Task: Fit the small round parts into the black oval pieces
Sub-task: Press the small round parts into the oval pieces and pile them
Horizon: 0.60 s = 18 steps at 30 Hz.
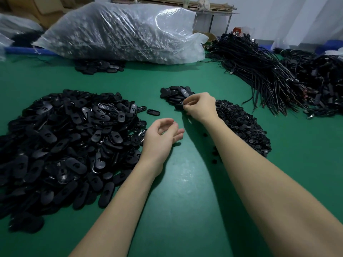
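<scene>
A large heap of black oval pieces covers the left of the green table. A smaller pile of oval pieces lies further back at the middle. A heap of small round black parts spreads to the right. My right hand reaches over the small pile, its fingers curled and pinching a small dark part at the fingertips; what exactly it holds is partly hidden. My left hand hovers beside the big heap, fingers loosely curled, holding nothing.
A single oval ring lies apart between the piles. A few loose round parts sit under my right forearm. A big clear plastic bag of parts lies at the back. Bundles of black cables fill the right side.
</scene>
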Tool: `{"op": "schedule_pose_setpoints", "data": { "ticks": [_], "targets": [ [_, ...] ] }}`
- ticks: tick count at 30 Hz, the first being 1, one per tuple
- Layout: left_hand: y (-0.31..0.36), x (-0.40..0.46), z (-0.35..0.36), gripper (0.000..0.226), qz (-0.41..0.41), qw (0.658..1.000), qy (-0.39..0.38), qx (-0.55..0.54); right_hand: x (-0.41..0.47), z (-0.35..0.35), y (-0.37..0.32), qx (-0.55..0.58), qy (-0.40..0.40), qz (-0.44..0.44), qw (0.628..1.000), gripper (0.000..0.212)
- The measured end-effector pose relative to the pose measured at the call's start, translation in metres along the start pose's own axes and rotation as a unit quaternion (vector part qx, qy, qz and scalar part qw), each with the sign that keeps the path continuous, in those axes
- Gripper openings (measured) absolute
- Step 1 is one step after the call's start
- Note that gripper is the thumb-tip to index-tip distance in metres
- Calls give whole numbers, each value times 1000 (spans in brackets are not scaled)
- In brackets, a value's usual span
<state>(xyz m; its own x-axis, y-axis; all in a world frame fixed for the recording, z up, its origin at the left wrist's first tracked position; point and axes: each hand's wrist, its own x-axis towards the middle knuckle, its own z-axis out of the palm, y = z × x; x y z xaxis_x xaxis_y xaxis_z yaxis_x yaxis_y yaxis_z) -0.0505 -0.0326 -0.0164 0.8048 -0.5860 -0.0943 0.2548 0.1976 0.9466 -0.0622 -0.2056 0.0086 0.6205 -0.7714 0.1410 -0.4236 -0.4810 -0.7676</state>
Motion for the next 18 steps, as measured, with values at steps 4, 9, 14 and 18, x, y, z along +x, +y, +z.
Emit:
{"op": "schedule_pose_setpoints", "data": {
  "ticks": [4, 9, 14, 18],
  "targets": [
    [1, -1, -1, 9, 3, 1000, -4, 25, 13, 9, -1, 6, 19, -6, 1000, 14],
    [-4, -2, 0, 4, 35, 994, -12, 103, 5, 11, 5, 10, 51, -31, 998, 18],
    [-4, -4, -2, 6, 46, 988, -24, 146, -2, 5, 0, 36, 33, -24, 998, 11],
    [-6, -4, -2, 8, 59, 985, -27, 161, -8, 2, -13, 39, -79, -17, 996, 9]
  ]
}}
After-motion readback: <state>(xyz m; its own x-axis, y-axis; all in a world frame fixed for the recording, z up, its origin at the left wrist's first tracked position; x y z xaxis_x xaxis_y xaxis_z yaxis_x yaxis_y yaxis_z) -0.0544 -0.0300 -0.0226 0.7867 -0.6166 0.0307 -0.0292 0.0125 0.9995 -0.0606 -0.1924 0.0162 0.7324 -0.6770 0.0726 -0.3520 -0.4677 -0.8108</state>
